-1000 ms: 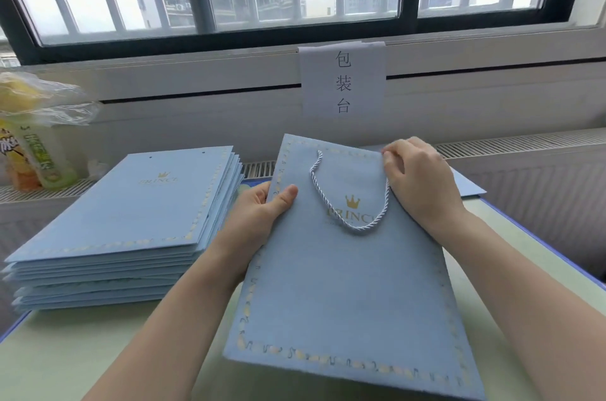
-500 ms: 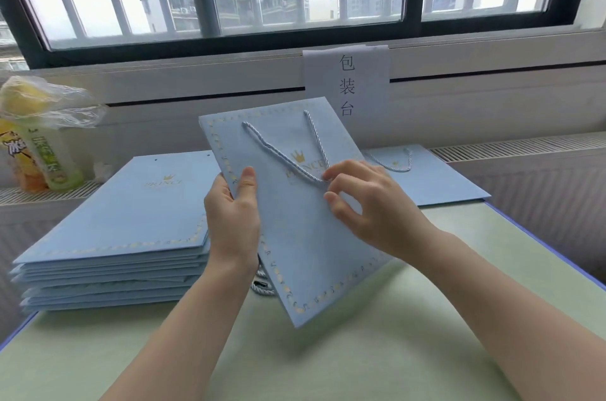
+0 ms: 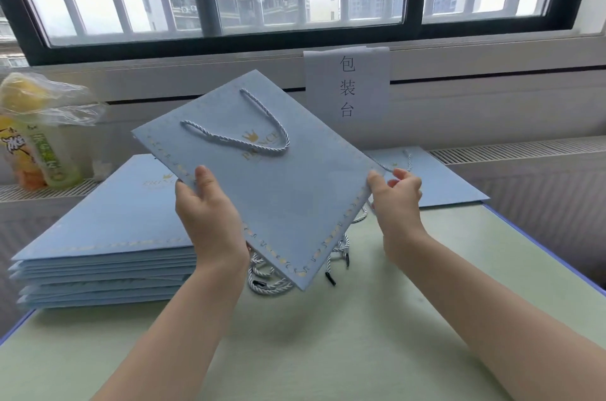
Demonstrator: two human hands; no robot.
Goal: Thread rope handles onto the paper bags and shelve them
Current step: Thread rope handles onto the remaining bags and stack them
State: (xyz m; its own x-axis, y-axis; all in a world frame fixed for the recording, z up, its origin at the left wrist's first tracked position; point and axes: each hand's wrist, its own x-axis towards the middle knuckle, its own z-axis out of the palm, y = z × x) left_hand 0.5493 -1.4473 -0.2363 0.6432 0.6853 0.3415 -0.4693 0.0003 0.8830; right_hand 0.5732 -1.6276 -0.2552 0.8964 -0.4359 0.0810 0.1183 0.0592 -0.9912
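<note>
I see a flat light-blue paper bag (image 3: 262,177) with a twisted white rope handle (image 3: 249,141), tilted and lifted above the pale green table (image 3: 377,335). My left hand (image 3: 210,220) grips its left edge, thumb on top; my right hand (image 3: 398,194) pinches its right edge. Loose white ropes (image 3: 272,282) lie beneath, beside a stack of flat blue bags (image 3: 108,230).

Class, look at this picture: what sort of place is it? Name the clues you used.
Probably a packing workstation by a window: a paper sign in Chinese characters on the wall, a stack of flat blue bags, and loose rope handles on the table.
</note>
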